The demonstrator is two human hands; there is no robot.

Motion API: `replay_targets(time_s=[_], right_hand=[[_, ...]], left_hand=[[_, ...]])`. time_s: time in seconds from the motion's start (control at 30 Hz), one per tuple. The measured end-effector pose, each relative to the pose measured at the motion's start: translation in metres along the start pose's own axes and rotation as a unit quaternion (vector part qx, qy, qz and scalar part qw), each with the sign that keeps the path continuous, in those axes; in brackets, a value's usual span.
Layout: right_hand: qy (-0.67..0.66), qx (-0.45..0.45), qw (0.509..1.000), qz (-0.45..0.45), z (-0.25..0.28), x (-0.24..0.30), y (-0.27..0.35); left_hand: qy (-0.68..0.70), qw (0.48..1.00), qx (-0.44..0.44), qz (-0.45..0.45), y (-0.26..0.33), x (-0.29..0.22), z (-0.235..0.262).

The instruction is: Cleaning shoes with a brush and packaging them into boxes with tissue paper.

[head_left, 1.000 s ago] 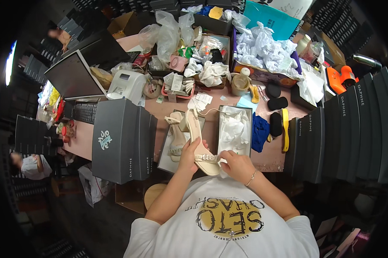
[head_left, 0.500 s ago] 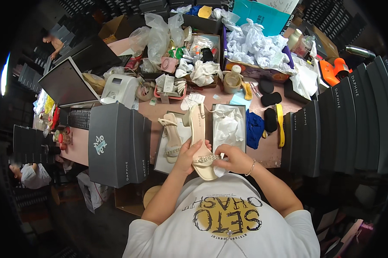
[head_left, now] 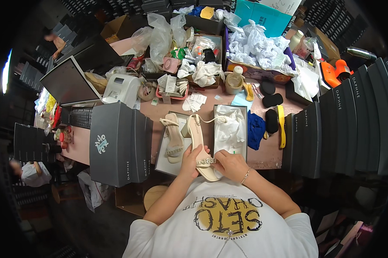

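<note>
Sandal drawn nearer (both hands gripping).

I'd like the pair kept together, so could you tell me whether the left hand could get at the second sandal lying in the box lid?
Probably yes. The second sandal lies uncovered just ahead of the left hand, with nothing between them, but that hand would first have to let go of the held sandal.

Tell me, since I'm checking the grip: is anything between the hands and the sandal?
Nothing visible. The left hand and right hand both touch the beige sandal directly, at its beaded strap end, over the open box.
</note>
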State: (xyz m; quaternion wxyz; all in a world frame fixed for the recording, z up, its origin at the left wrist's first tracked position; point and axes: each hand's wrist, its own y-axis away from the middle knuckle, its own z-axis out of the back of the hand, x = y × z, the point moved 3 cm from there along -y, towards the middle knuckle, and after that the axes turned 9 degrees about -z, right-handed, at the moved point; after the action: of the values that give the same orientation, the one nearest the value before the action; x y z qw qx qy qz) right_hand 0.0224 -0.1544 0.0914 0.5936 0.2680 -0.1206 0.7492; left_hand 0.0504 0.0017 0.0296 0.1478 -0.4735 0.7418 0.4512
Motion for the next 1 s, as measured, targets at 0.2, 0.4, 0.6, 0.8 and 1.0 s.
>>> replay_targets(time_s=[0.2,0.4,0.6,0.8,1.0], right_hand=[[-0.005,0.041,0.999,-0.02,0.007,0.005,-0.001],[-0.061,-0.01,0.997,0.047,0.009,0.006,0.004],[-0.282,0.121,0.947,-0.097,0.016,-0.047,0.033],[-0.269,0.249,0.928,-0.066,0.01,-0.047,0.068],[-0.639,0.105,0.746,-0.156,0.045,-0.05,0.022]], left_hand=[[0.002,1.0,-0.009,-0.001,0.003,0.003,-0.002],[0.01,1.0,-0.003,-0.029,0.002,-0.004,0.003],[0.024,0.992,0.103,-0.074,0.005,-0.027,0.0],[0.035,0.991,0.118,-0.052,-0.001,-0.029,-0.008],[0.006,0.984,0.175,-0.002,0.0,-0.018,-0.02]])
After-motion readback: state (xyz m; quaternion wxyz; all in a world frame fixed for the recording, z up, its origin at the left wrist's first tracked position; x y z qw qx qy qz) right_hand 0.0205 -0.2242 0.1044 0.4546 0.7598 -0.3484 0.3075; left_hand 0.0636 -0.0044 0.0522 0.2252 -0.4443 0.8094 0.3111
